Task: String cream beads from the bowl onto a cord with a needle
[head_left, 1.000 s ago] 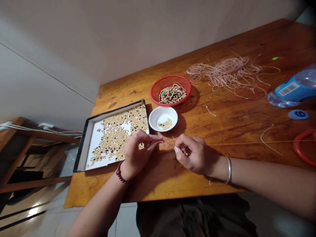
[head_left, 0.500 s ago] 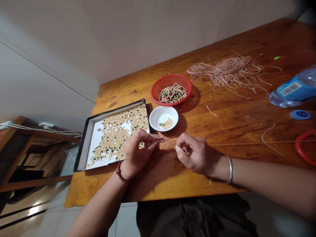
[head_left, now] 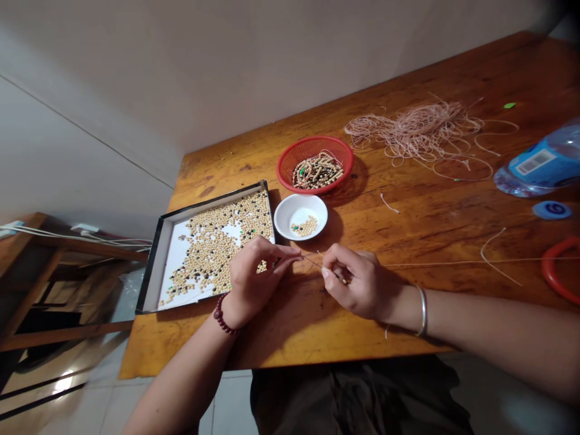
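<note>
My left hand (head_left: 258, 266) is closed in a pinch on one end of a thin cord (head_left: 312, 261), at the near right corner of a black-edged tray (head_left: 151, 266) of loose beads (head_left: 212, 241). A short stretch of cord spans the gap to my right hand (head_left: 351, 278), whose fingers are closed on it too. A few beads show partly inside the right hand's curled fingers. Just beyond the hands stands a white bowl (head_left: 283, 220) with some pale beads in it.
Behind the bowl, a red basket (head_left: 290, 157) holds strung beads (head_left: 319, 172). A tangle of pink cord (head_left: 426, 133) lies at the back. To the right are a plastic bottle (head_left: 539, 163), a blue cap (head_left: 551, 210) and a red loop-shaped handle (head_left: 550, 272).
</note>
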### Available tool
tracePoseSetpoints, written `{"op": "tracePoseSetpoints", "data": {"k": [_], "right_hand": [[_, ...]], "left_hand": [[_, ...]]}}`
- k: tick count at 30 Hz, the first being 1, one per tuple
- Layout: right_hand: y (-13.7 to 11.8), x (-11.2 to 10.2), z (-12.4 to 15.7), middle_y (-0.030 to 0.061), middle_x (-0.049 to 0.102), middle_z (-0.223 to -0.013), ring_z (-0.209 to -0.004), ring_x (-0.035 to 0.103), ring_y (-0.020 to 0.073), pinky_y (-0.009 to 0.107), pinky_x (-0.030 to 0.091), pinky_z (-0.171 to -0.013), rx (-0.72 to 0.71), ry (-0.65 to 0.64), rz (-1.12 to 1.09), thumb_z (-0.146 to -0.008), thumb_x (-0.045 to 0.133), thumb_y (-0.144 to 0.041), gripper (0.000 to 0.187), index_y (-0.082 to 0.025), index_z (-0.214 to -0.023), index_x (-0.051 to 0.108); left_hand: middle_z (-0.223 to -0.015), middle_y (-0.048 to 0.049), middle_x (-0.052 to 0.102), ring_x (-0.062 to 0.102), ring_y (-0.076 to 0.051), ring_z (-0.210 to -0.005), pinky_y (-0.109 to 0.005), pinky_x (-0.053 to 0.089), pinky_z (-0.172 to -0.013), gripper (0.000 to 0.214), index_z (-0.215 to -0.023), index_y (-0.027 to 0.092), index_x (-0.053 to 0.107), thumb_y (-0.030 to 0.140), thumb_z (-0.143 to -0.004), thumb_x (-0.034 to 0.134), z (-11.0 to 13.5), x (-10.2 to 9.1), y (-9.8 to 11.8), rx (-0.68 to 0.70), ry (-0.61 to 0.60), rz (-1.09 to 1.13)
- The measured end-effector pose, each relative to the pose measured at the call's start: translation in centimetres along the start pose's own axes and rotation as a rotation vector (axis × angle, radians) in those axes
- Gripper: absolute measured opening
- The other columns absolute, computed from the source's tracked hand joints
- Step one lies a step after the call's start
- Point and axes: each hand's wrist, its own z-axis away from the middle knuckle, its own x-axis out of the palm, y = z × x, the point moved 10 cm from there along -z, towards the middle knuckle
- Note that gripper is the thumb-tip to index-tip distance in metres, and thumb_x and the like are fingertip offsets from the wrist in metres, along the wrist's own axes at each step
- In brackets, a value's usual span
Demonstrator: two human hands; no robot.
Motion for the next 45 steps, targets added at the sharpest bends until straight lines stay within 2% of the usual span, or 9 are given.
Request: {"op": "tracePoseSetpoints", "data": {"k": [4,9,18,27,33,35,38,41,45], "right_hand": [[0.0,0.1,-0.1,-0.0076,0.037,-0.051,-0.041,0.038,0.0055,0.018,0.032,-0.044,0.006,-0.011,0.003,-0.080,0.049,-0.014,0.011,-0.019,-0.071,0.045],[0.3,0.6,0.0,-0.0072,0.041,-0.052,-0.043,0.041,0.0058,0.018,0.033,-0.045,0.023,-0.048,0.005,-0.081,0.050,-0.015,0.009,-0.019,-0.074,0.047],[0.3,2.2,0.3,-0.0005,0.060,-0.071,-0.056,0.056,0.0091,0.021,0.040,-0.055,-0.040,-0.144,-0.035,-0.090,0.048,-0.019,0.004,-0.018,-0.088,0.052],[-0.6,2.3,0.8,-0.0005,0.061,-0.070,-0.053,0.054,0.0099,0.022,0.039,-0.054,-0.092,-0.090,-0.072,-0.091,0.047,-0.017,0.005,-0.020,-0.093,0.050],[0.3,2.3,0.3,-0.0042,0.052,-0.064,-0.048,0.046,0.0086,0.022,0.037,-0.051,0.014,-0.078,-0.125,-0.089,0.048,-0.017,0.005,-0.021,-0.091,0.046],[1.1,2.2,0.1,-0.0021,0.051,-0.071,-0.053,0.048,0.0100,0.023,0.039,-0.052,0.074,-0.053,-0.159,-0.088,0.046,-0.019,0.010,-0.021,-0.096,0.042],[1.5,1.2,-0.1,0.0020,0.045,-0.081,-0.063,0.050,0.0134,0.026,0.042,-0.055,0.067,0.036,-0.186,-0.087,0.040,-0.020,0.010,-0.022,-0.095,0.035],[1.0,1.0,-0.4,0.0000,0.040,-0.075,-0.062,0.048,0.0148,0.027,0.041,-0.053,-0.008,-0.002,-0.130,-0.082,0.040,-0.019,0.013,-0.023,-0.086,0.029],[-0.2,1.1,-0.6,-0.0020,0.038,-0.069,-0.056,0.045,0.0142,0.025,0.039,-0.048,-0.121,-0.067,-0.036,-0.076,0.042,-0.017,0.018,-0.024,-0.084,0.027]], "left_hand": [[-0.077,0.0005,0.072,0.057,-0.007,-0.057,-0.021,0.047,-0.055,0.023,-0.085,0.018,0.056,0.008,-0.074,0.074,-0.1,0.0,0.2,0.019,-0.016,0.018],[-0.078,-0.0009,0.071,0.055,-0.008,-0.059,-0.021,0.045,-0.054,0.017,-0.085,0.018,0.061,0.011,-0.075,0.073,-0.2,1.1,-0.2,-0.059,-0.157,0.091],[-0.076,-0.0027,0.068,0.054,-0.009,-0.062,-0.021,0.043,-0.056,0.011,-0.084,0.017,0.065,0.019,-0.077,0.073,-0.2,2.6,-0.4,-0.200,-0.357,0.264],[-0.077,-0.0055,0.072,0.063,-0.013,-0.069,-0.027,0.051,-0.065,0.002,-0.080,0.018,0.071,0.018,-0.078,0.072,0.1,3.0,-0.6,-0.286,-0.380,0.470],[-0.074,-0.0060,0.072,0.066,-0.014,-0.066,-0.025,0.053,-0.060,0.003,-0.080,0.017,0.070,0.019,-0.079,0.070,1.1,2.7,-2.4,-0.422,-0.246,0.468],[-0.081,-0.0062,0.072,0.067,-0.015,-0.075,-0.027,0.054,-0.068,0.003,-0.080,0.018,0.069,0.017,-0.082,0.067,1.0,2.4,-2.3,-0.416,-0.260,0.412],[-0.096,-0.0064,0.069,0.064,-0.016,-0.091,-0.030,0.053,-0.079,0.006,-0.082,0.020,0.068,0.015,-0.084,0.064,0.6,3.2,-1.1,-0.305,-0.422,0.304],[-0.112,-0.0073,0.064,0.057,-0.020,-0.107,-0.034,0.050,-0.089,0.009,-0.086,0.021,0.068,0.015,-0.085,0.062,0.5,4.1,0.6,-0.132,-0.554,0.217],[-0.119,-0.0075,0.063,0.054,-0.021,-0.111,-0.035,0.051,-0.088,0.012,-0.093,0.021,0.066,0.014,-0.088,0.057,0.9,4.6,1.4,-0.041,-0.635,0.181]]}}
